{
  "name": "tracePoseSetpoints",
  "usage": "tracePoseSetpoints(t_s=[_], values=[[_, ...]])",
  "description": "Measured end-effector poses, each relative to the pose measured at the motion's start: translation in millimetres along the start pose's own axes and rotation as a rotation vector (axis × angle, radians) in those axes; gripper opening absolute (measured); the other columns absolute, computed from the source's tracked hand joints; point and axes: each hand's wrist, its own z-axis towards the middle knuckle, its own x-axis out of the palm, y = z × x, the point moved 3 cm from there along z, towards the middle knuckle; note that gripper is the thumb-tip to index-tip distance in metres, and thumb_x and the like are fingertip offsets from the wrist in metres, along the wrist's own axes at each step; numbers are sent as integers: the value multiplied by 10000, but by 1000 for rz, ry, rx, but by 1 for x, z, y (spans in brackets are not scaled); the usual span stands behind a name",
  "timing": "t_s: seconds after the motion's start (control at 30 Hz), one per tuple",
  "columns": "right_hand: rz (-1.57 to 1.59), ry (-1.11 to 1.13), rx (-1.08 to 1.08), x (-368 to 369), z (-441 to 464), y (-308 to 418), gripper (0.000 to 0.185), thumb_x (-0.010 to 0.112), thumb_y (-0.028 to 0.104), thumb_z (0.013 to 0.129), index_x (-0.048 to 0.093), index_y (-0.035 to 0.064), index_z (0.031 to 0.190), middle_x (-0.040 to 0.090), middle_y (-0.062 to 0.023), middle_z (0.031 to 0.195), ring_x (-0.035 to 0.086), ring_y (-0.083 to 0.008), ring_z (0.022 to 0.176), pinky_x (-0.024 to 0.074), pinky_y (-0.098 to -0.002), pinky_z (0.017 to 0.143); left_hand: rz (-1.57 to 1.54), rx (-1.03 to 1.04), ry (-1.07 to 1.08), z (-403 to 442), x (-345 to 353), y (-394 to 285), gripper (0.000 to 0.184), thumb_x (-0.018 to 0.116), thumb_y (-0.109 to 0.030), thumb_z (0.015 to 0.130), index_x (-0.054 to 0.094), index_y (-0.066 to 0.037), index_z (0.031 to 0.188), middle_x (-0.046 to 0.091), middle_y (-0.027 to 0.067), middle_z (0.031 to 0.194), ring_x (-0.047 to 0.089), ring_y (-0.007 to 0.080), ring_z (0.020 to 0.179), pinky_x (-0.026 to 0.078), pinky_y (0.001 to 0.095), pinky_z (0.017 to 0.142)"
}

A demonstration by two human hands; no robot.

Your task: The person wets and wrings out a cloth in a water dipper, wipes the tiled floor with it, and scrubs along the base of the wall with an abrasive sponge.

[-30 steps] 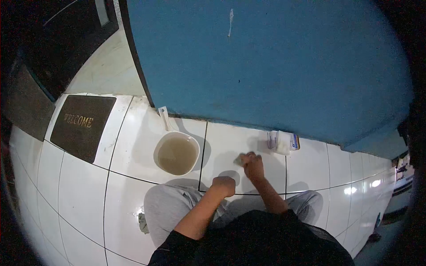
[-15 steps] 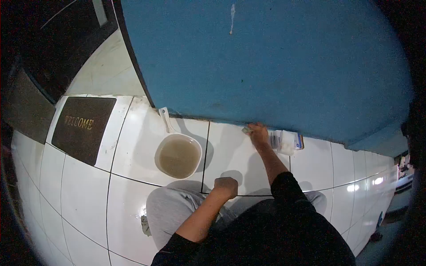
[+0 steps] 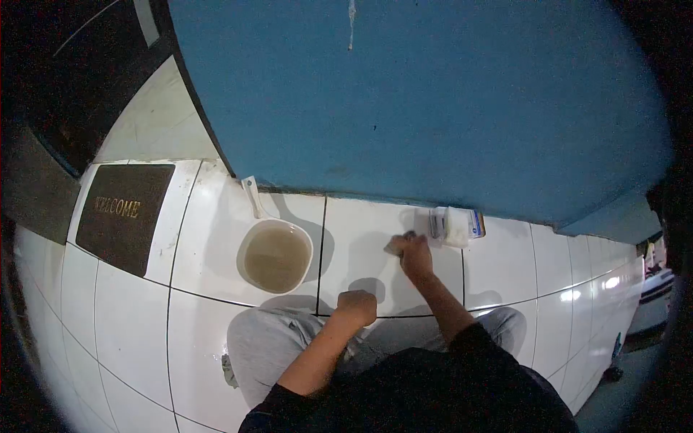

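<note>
My right hand [image 3: 414, 258] is closed on a small greyish rag [image 3: 395, 246], mostly hidden by the fingers, over the white floor tile a little out from the blue wall. My left hand [image 3: 359, 307] is curled into a fist in front of my lap; nothing shows sticking out of it. To the left of both hands stands a white dipper [image 3: 250, 189] with its handle toward the wall, holding cloudy brownish water [image 3: 276, 257]. Beyond my right hand, a clear and white packet [image 3: 456, 226] with a blue-marked edge lies beside the wall base.
The blue wall [image 3: 419, 108] rises in front. A dark WELCOME mat [image 3: 123, 216] lies at the left near a doorway. A grey-green crumpled cloth [image 3: 229, 371] is on the floor by my left knee. White tiles [image 3: 130, 310] spread around me.
My right hand has drawn back from the wall base toward me, still closed on the rag. The left fist stays in front of my lap. The view has shifted slightly right.
</note>
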Motion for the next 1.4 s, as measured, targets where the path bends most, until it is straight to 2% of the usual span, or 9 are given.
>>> tracePoseSetpoints(t_s=[0.07, 0.23, 0.3, 0.4, 0.67, 0.8, 0.87, 1.07, 1.4], values=[[-173, -402, 17, 20, 21, -17, 290, 553, 4, 685, 610, 158, 924, 551, -117, 896, 524, -296, 809, 441, -411, 692, 5, -13, -18, -3, -2, -1, 283, 490, -200, 727, 632, -2, 870, 617, 188, 929, 597, 322, 890, 479, 436, 756], [-64, -379, 55, 8, 82, -39, 120, 596, 150, 713, 636, 109, 819, 582, -147, 818, 575, -262, 732, 457, -416, 640, 29, -5, -40, -2, -3, 6, 283, 486, -196, 724, 631, 4, 864, 617, 191, 925, 599, 328, 879, 479, 439, 757], [799, -266, 526, 16, 72, -49, 176, 615, 199, 716, 621, 112, 868, 571, -139, 848, 568, -270, 725, 445, -404, 671, 15, 1, -48, 0, -5, 2, 283, 486, -193, 723, 631, 6, 862, 616, 193, 924, 599, 330, 876, 478, 441, 758], [-32, -171, 178, 22, 31, -22, 246, 629, 167, 710, 594, 97, 943, 552, -127, 900, 548, -264, 801, 418, -405, 740, 11, -5, -3, 4, 0, 4, 284, 483, -192, 723, 630, 7, 864, 615, 196, 924, 595, 336, 879, 474, 447, 764], [-40, -228, -135, 11, -7, 0, 296, 550, 121, 732, 573, 178, 1022, 552, -80, 918, 514, -286, 861, 392, -390, 773, -20, -6, -28, -1, 2, 2, 274, 491, -190, 730, 631, -2, 872, 621, 187, 910, 605, 322, 857, 479, 431, 756], [252, -23, 295, -35, 45, 10, 262, 535, 51, 736, 593, 94, 988, 574, -75, 998, 494, -258, 991, 399, -417, 842, -10, -13, -52, -4, -6, 1, 270, 498, -190, 733, 631, -3, 876, 622, 181, 913, 601, 318, 873, 479, 427, 758], [560, -201, 170, 42, 79, -6, 253, 528, 56, 741, 607, 93, 979, 581, -78, 987, 499, -272, 989, 402, -412, 854, 3, -6, -39, -4, -9, -2, 263, 500, -187, 736, 635, -15, 881, 621, 179, 925, 599, 314, 886, 479, 428, 755], [254, -324, 28, 18, 112, 86, 290, 588, 81, 705, 638, 139, 985, 583, -108, 1021, 492, -272, 1008, 400, -381, 849, 17, 2, -75, 8, 5, 4, 172, 537, -126, 705, 664, -62, 801, 644, 135, 851, 628, 277, 803, 491, 389, 643], [-51, -361, 95, 2, 56, -38, 306, 522, 79, 747, 606, 128, 1037, 560, -127, 1023, 507, -337, 940, 419, -436, 804, -42, 5, -115, 6, 5, 2, 247, 513, -191, 716, 645, -8, 817, 627, 191, 868, 621, 315, 797, 494, 432, 699]])
